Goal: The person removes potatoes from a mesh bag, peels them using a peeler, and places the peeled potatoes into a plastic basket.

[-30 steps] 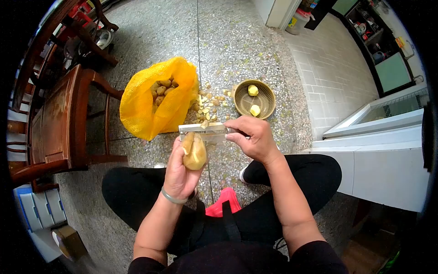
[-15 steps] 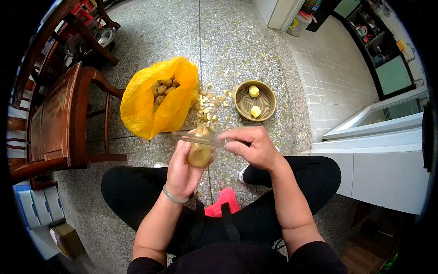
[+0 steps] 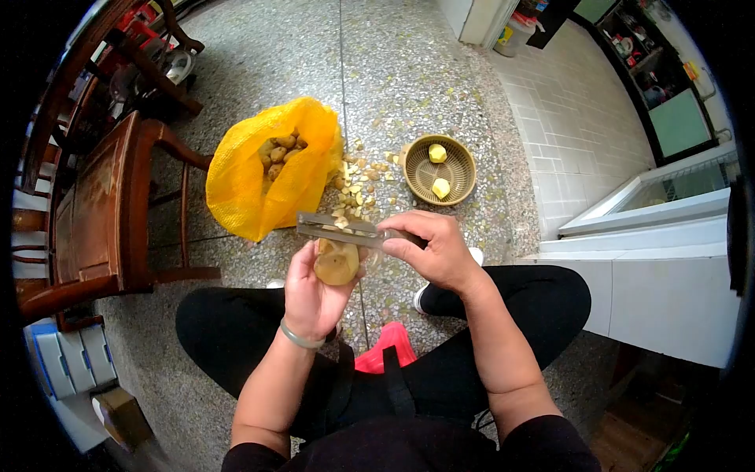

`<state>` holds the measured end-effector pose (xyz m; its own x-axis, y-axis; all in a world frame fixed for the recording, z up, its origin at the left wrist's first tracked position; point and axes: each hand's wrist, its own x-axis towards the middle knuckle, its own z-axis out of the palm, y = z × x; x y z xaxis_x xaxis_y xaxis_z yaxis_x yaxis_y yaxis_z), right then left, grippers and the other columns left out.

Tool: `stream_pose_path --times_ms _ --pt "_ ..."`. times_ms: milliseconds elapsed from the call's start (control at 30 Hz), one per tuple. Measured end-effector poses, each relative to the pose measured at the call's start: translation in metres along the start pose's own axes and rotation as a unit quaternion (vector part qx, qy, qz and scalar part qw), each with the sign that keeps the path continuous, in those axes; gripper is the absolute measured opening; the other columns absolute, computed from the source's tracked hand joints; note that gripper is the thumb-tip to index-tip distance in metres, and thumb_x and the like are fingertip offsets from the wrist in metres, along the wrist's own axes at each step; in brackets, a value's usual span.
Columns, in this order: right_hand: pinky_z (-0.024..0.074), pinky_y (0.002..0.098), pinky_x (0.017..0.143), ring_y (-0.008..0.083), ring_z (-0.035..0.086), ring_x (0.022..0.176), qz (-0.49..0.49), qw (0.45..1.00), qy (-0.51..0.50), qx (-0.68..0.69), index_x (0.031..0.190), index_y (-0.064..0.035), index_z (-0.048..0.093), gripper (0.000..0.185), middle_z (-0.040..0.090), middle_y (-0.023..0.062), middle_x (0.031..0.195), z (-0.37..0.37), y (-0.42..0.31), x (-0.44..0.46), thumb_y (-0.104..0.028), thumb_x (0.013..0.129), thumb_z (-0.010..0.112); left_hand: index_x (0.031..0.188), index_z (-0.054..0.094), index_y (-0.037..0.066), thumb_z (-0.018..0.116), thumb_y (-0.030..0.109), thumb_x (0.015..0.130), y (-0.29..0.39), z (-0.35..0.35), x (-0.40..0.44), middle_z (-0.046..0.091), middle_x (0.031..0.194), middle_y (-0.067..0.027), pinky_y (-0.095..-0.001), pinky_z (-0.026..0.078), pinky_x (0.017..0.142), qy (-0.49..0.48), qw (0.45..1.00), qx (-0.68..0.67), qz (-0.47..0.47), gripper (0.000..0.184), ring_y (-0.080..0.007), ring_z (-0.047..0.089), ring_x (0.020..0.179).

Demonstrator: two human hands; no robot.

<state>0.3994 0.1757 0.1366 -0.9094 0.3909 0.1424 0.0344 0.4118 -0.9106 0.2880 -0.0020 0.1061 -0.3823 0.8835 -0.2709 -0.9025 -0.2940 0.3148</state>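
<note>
Beneath you spreads a grey, speckled stone floor (image 3: 425, 55), with a dark brown wooden chair (image 3: 98, 197) on your left. Ahead of you, left of centre, sits a bright yellow woven-plastic sack (image 3: 236, 197), its mouth open on brown, unpeeled potatoes (image 3: 277, 153). Right of it stands a round, brown-rimmed slatted basket (image 3: 458, 169).

Your left hand (image 3: 311, 295) is cupped around the potato, thumb along its left side; the supporting fingers are mostly hidden beneath. Your right hand (image 3: 436, 248) is closed on the handle of a flat, metallic peeler (image 3: 338, 228), thumb and forefinger pinching it near the blade. The peeler lies across the far end of the tan-yellow, rounded potato (image 3: 336, 270); whether the edge touches, you cannot tell from here.

That potato should feel firm and fairly light, slick wherever skin is gone; grip it low around its near half, fingertips clear of the blade.

Two pale yellow, faceted potatoes (image 3: 437, 153) rest apart in the basket, and small pale and brown peel scraps (image 3: 358, 189) litter the floor beside the sack.
</note>
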Motion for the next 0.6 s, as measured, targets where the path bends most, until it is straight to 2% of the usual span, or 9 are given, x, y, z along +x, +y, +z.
stream_pose_path --times_ms 33,67,133,167,233,433,467,567,600 --pt "0.0471 0.0318 0.06 0.024 0.06 0.065 0.003 1.0 0.01 0.002 0.093 -0.0034 0.065 0.023 0.062 0.0118 0.075 0.003 -0.003 0.0 -0.017 0.076 0.071 0.126 0.047 0.006 0.035 0.039 0.097 0.0 -0.001 -0.001 0.055 0.122 -0.0113 -0.0375 0.045 0.091 0.015 1.0 -0.018 0.002 0.046 -0.0248 0.053 0.112" --pt "0.0471 0.0318 0.06 0.024 0.06 0.065 0.002 1.0 0.008 0.003 0.093 -0.0034 0.065 0.023 0.062 0.0118 0.075 0.006 -0.002 0.0 -0.017 0.076 0.071 0.127 0.047 0.006 0.038 0.037 0.097 -0.001 0.006 -0.001 0.057 0.12 -0.0119 -0.0393 0.045 0.091 0.043 0.999 -0.025 0.014 0.044 -0.0249 0.054 0.112" --pt "0.0478 0.031 0.062 0.0213 0.062 0.069 -0.131 0.99 0.028 -0.043 0.095 -0.004 0.067 0.024 0.064 0.0098 0.081 0.012 0.001 -0.001 -0.013 0.073 0.072 0.125 0.049 0.006 0.04 0.036 0.097 -0.003 0.015 -0.003 0.058 0.118 -0.0127 -0.0398 0.046 0.09 0.075 0.996 -0.034 0.045 0.041 -0.0258 0.056 0.108" --pt "0.0478 0.031 0.062 0.0213 0.062 0.069 -0.132 0.99 0.026 -0.043 0.095 -0.004 0.067 0.024 0.064 0.0098 0.081 0.015 -0.004 -0.002 -0.013 0.073 0.072 0.123 0.051 0.006 0.042 0.034 0.097 -0.003 0.017 -0.003 0.059 0.116 -0.0135 -0.0403 0.046 0.09 0.106 0.991 -0.042 0.074 0.039 -0.0266 0.057 0.104" --pt "0.0482 0.0341 0.062 0.0271 0.061 0.069 -0.2 0.971 0.024 -0.132 0.093 -0.0062 0.067 0.027 0.064 0.0096 0.081 0.021 -0.017 -0.003 -0.014 0.068 0.074 0.121 0.052 0.005 0.045 0.032 0.096 0.003 0.006 -0.002 0.06 0.115 -0.0127 -0.0404 0.045 0.094 0.042 0.998 -0.017 0.053 0.037 -0.0249 0.057 0.105" --pt "0.0489 0.0353 0.063 0.0267 0.063 0.072 -0.199 0.965 0.045 -0.163 0.093 -0.0079 0.067 0.027 0.064 0.0085 0.08 0.026 -0.002 -0.002 -0.019 0.068 0.074 0.12 0.048 0.007 0.053 0.028 0.093 -0.001 0.002 -0.002 0.06 0.105 -0.0081 -0.0366 0.046 0.091 0.05 0.996 -0.012 0.069 0.035 -0.0213 0.058 0.1" --pt "0.049 0.0348 0.062 0.0263 0.063 0.071 -0.179 0.971 0.053 -0.15 0.092 -0.0073 0.067 0.025 0.065 0.0085 0.078 0.026 0.007 0.0 -0.017 0.07 0.073 0.117 0.048 0.006 0.049 0.029 0.094 -0.003 0.013 -0.005 0.059 0.103 -0.0095 -0.0368 0.047 0.086 0.104 0.992 -0.027 0.072 0.032 -0.0222 0.058 0.095" --pt "0.0495 0.033 0.061 0.0247 0.063 0.067 -0.125 0.984 0.061 -0.108 0.091 -0.0053 0.068 0.019 0.066 0.0092 0.076 0.014 0.03 0.006 -0.014 0.075 0.071 0.117 0.048 0.006 0.043 0.03 0.096 0.002 0.007 -0.007 0.058 0.103 -0.0114 -0.0364 0.046 0.079 0.06 0.998 0.008 0.026 0.033 -0.023 0.057 0.091" --pt "0.0495 0.0327 0.061 0.0244 0.063 0.066 -0.089 0.985 0.086 -0.124 0.091 -0.0053 0.069 0.019 0.066 0.0097 0.077 0.009 0.035 0.007 -0.014 0.075 0.071 0.117 0.048 0.007 0.038 0.031 0.097 0.0 0.011 -0.01 0.057 0.104 -0.0129 -0.0355 0.045 0.075 0.1 0.995 0.014 0.012 0.033 -0.0231 0.056 0.087"
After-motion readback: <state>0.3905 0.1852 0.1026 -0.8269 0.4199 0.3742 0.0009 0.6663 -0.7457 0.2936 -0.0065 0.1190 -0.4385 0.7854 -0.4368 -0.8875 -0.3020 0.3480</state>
